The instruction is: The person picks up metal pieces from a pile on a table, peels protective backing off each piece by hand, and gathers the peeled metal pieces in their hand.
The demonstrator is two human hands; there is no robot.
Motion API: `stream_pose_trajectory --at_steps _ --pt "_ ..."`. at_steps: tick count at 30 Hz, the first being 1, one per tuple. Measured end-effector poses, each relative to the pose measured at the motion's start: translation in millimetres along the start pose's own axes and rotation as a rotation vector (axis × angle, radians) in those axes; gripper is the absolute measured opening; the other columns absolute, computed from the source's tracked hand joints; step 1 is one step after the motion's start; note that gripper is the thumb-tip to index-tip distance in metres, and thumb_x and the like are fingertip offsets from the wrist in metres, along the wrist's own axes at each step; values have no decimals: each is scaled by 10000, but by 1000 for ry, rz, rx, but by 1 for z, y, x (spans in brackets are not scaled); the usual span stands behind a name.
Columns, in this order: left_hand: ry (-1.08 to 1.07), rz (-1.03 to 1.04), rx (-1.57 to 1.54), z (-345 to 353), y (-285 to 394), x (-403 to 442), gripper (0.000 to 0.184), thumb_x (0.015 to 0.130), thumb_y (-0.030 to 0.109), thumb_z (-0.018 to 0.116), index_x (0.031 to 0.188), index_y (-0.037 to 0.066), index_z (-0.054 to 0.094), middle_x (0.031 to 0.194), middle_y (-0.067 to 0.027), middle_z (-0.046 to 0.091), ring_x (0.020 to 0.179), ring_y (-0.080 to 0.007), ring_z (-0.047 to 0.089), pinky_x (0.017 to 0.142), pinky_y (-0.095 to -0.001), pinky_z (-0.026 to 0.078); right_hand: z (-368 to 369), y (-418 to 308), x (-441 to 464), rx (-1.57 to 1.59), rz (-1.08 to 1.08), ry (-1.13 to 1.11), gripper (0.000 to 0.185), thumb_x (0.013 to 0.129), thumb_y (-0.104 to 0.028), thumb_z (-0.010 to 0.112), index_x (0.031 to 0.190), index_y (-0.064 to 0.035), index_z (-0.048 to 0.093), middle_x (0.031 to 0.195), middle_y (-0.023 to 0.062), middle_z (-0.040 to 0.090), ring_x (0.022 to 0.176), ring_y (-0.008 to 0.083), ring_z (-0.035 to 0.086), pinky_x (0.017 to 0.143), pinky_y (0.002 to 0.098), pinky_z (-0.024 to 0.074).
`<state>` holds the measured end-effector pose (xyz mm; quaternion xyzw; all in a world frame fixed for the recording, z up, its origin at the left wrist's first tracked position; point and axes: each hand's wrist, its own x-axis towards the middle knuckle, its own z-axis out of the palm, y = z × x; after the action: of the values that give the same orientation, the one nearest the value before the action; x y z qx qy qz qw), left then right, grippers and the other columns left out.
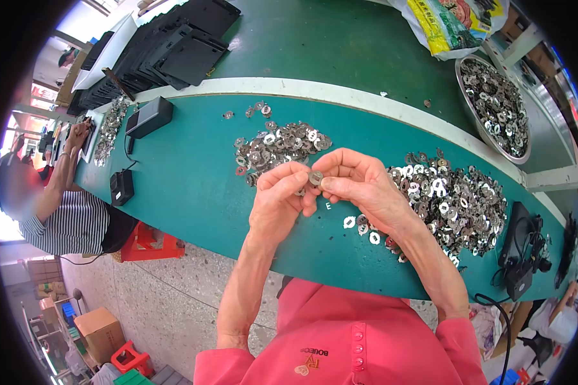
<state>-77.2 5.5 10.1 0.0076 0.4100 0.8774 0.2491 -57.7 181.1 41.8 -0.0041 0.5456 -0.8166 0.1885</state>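
Note:
Between my two hands, over the green table (199,186), is a small round metal piece (316,178). My left hand (277,197) is closed, its thumb and fingertips at the piece's left edge. From the right, my right hand (359,185) pinches the same piece between thumb and forefinger. Behind my hands lies a pile of small metal pieces (279,146). A larger heap of shiny metal pieces (456,205) spreads to the right of my right wrist. A few loose ring-shaped pieces (374,238) lie near my right forearm.
A metal bowl (526,154) full of similar pieces stands at the back right, near a plastic bag (440,32). Black boxes (151,117) and stacked black panels (186,54) are left. Cables and a black adapter (519,281) lie right. A co-worker (70,218) sits at the left.

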Motion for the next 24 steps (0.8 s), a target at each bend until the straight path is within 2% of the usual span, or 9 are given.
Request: stream_pose_trajectory --at_steps 3,4,10,14,24 --pt "16 15 44 4 2 0 164 866 160 572 848 3 614 746 -73 613 597 -111 529 491 -254 425 -4 4 2 -30 -20 4 145 823 -71 621 959 -23 601 856 25 621 761 72 549 686 217 447" --pt "29 25 43 5 2 0 158 862 149 577 839 -2 618 748 -73 613 603 -108 529 495 -252 427 -3 6 1 -13 -49 25 137 805 -83 617 929 -25 612 806 26 633 742 76 554 668 219 426" --pt "65 118 103 7 0 -1 132 852 105 585 823 -15 631 749 -71 607 599 -101 519 507 -254 426 -1 4 1 5 -83 68 110 787 -57 623 889 -17 616 801 17 615 724 70 539 658 215 424" --pt "34 142 94 2 -1 1 117 851 78 577 863 -24 634 819 -86 615 623 -114 513 491 -264 390 -3 5 2 -23 -64 72 108 785 -57 622 886 -20 617 795 4 605 718 67 540 646 214 423" --pt "52 125 88 6 0 0 122 867 96 581 918 -5 626 787 -46 596 636 -102 505 505 -259 387 2 6 3 -54 -75 77 98 800 -65 617 888 -23 613 791 9 610 697 60 540 627 208 424"
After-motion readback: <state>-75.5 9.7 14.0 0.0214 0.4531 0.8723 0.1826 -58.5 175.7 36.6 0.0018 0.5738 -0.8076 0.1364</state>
